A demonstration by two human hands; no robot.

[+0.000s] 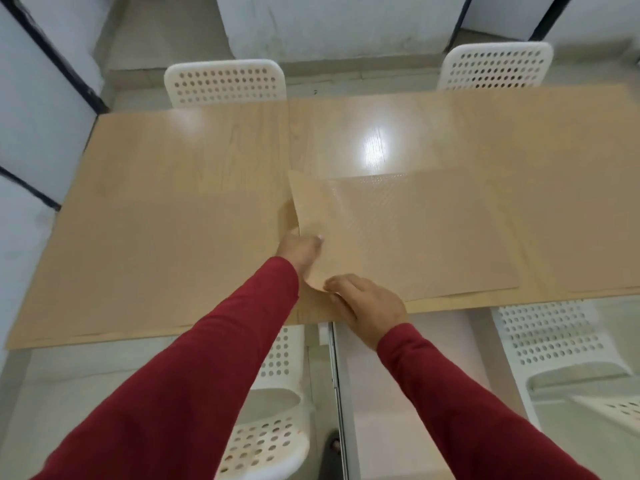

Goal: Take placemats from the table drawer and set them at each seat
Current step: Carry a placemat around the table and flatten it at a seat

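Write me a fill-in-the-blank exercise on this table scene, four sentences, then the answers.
1. Both hands hold the tan placemat at its ____ edge.
2. The sleeves are dark ____.
3. The white chairs have backs full of round ____.
4. The left hand lies ____ from the camera than the right hand.

Answers: left; red; holes; farther

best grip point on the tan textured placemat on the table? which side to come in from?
Grip the thin tan textured placemat at its near-left corner, coming from the near table edge. It lies flat on the light wooden table, so only that curled-up corner lets fingers get under. The left hand and right hand already pinch there.
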